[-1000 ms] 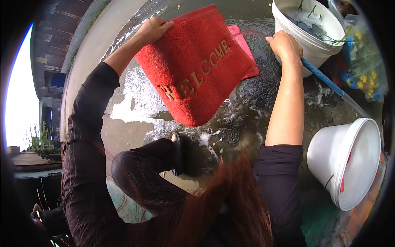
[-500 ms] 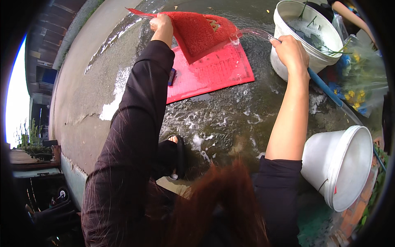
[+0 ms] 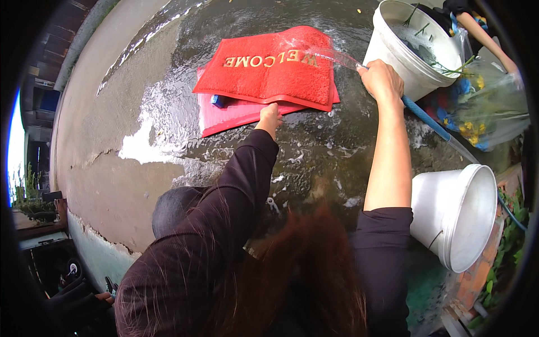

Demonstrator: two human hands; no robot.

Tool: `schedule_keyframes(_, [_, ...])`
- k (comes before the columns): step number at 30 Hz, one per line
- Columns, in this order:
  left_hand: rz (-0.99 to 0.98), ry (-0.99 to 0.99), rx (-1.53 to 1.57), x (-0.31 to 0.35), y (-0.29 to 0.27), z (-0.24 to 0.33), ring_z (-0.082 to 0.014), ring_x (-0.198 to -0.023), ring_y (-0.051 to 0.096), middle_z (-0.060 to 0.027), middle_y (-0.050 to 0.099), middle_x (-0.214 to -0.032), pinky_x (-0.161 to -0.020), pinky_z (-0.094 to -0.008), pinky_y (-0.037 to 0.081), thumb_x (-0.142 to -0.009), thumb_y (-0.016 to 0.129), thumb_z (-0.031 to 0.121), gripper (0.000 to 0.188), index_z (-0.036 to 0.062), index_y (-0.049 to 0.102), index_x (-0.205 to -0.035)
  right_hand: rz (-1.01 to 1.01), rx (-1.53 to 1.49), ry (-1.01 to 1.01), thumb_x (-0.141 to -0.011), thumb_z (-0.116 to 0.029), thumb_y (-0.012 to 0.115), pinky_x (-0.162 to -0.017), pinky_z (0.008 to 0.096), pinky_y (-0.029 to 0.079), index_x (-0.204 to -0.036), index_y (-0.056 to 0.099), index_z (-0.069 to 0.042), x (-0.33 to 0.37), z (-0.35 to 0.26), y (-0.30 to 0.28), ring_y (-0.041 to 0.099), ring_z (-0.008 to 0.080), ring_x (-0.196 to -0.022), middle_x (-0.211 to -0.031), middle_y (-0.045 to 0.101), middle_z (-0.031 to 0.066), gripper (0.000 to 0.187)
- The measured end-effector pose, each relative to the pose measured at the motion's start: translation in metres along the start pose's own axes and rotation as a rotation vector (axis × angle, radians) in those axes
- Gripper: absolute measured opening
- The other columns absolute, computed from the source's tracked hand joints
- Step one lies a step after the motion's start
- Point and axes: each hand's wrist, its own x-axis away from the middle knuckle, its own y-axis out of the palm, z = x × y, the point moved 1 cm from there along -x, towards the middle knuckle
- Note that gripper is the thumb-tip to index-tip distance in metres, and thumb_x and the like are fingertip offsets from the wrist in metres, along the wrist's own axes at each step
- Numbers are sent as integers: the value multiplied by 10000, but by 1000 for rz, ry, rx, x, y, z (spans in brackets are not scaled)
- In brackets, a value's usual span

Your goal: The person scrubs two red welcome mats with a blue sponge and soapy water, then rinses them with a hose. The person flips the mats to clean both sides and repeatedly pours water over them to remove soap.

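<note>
A red plush doormat [image 3: 264, 78] with tan lettering lies face up, slightly rippled, over a second, smoother red mat [image 3: 224, 115] on the wet ground. My left hand [image 3: 270, 118] is at the near edge of the upper mat, fingers closed on its rim, partly hidden. My right hand [image 3: 383, 82] grips a blue hose [image 3: 426, 119] near its clear end. From it a clear stream of water [image 3: 336, 56] runs onto the mat's far right part. A small dark blue object [image 3: 218, 101] sits on the lower mat, beside the upper mat's near left edge.
At the far right stands a white bucket [image 3: 387, 50] with sudsy water and green stems. Another white bucket [image 3: 441, 210] lies on its side at the right. Beyond are a clear plastic bag [image 3: 499, 106] with blue and yellow patterns and another person's arm [image 3: 488, 39]. Suds streak the concrete [image 3: 303, 154].
The upper doormat has come down from its lifted, folded position and now lies spread out. My left hand has moved from its far left corner to the near edge. My right hand shifted slightly left.
</note>
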Motion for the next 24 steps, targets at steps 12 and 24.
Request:
schedule_keyframes(12, [-177,68,256,-63,46,-27,-345,-1226,411,-127,397,-1351,-1046,-505,257,-909,515,372,510,87,340,-1295,9,104,-28,-819,-316,597,-777,418,474,-964,672,-81,27,-43,-6,628,338,-871,-881,659,175,286])
schedule_keyframes(24, [-495,-246,-284,27,122,-38,-260,-833,656,-105,656,-975,-700,-441,507,-938,422,338,323,97,621,-1020,134,445,113,-850,-366,548,-697,467,467,-941,645,-89,5,-127,-17,619,384,-797,-795,645,201,308])
